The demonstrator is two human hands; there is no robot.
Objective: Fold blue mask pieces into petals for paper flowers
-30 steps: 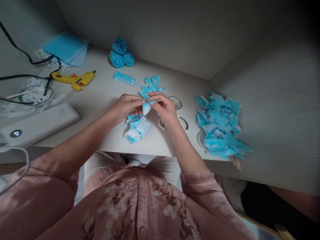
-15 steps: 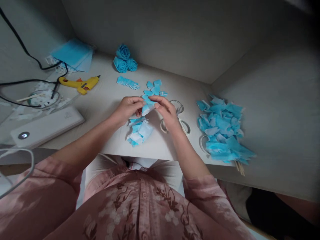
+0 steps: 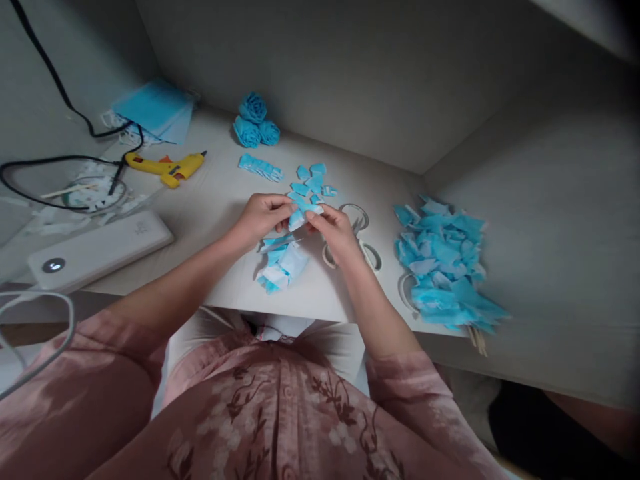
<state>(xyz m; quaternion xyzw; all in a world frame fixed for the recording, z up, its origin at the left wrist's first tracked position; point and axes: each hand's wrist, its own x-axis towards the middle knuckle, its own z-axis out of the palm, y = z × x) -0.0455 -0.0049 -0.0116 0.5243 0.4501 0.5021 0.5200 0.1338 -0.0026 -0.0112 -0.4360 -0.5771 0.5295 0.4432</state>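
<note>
Right hand (image 3: 337,231) has curled onto blue piece (image 3: 299,218); power bank (image 3: 110,247) digits (image 3: 53,266) seem blurred.

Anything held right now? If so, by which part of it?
Yes: a small light-blue piece, pinched near its left edge by the left hand and near its right edge by the right hand.

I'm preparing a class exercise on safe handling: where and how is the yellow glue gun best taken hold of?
Probably by its handle, the long part pointing left, coming from above on the near side. The glue gun lies flat, its dark nozzle pointing right, away from that grip, and its orange trigger on the handle's far side.
</note>
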